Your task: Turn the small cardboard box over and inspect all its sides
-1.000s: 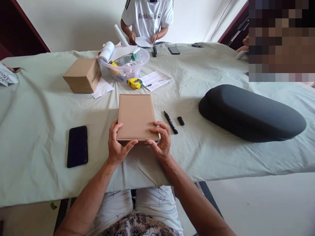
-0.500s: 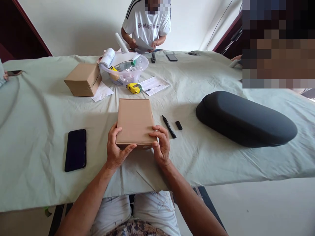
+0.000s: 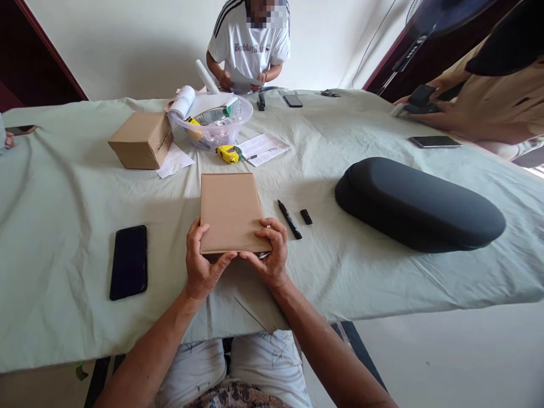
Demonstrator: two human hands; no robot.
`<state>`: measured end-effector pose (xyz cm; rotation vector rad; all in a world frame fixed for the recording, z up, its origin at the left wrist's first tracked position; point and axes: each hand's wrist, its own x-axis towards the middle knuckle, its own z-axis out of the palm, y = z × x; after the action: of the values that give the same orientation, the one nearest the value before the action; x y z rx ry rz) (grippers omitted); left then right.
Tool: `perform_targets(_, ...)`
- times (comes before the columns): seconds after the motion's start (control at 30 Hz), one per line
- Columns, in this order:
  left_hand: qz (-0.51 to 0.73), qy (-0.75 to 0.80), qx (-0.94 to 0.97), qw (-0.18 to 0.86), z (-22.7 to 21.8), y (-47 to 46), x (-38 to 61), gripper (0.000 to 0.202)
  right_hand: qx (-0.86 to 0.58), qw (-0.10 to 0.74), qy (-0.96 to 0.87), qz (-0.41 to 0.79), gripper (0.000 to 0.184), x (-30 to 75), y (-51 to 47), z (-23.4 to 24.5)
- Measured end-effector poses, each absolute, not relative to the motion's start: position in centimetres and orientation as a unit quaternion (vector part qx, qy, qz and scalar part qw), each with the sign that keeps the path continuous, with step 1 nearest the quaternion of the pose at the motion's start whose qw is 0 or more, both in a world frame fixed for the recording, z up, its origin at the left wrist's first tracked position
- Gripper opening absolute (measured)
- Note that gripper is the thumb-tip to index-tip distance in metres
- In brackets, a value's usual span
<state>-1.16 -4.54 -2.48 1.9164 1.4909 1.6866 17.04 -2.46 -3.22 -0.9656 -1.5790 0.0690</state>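
A flat brown cardboard box (image 3: 229, 209) lies on the pale green tablecloth (image 3: 63, 198) straight in front of me. My left hand (image 3: 202, 263) grips its near left corner, fingers on top and thumb along the near edge. My right hand (image 3: 267, 252) grips the near right corner, fingers curled over the top. A black marker (image 3: 289, 219) and its cap (image 3: 306, 216) lie just right of the box. A black phone (image 3: 128, 262) rests face down to the left.
A dark grey cushion (image 3: 419, 204) fills the right side. Farther back are a second cardboard box (image 3: 141, 139), a clear bowl (image 3: 216, 122) of items, a yellow tape measure (image 3: 228, 153) and papers (image 3: 266, 148). One person sits opposite, another at the right with a phone (image 3: 436, 141).
My right thumb has slid inward along the box's near edge toward my left thumb. The view has shifted slightly, uncovering the person at the right.
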Motion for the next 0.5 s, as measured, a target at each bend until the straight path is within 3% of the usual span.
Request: perform_targets(0.5,0.577,0.504,0.635,0.105,-2.55,-4.72,-0.83,0.071,-0.423,0.604,-0.674,0.044,0.050,16.74,-2.80,-3.53)
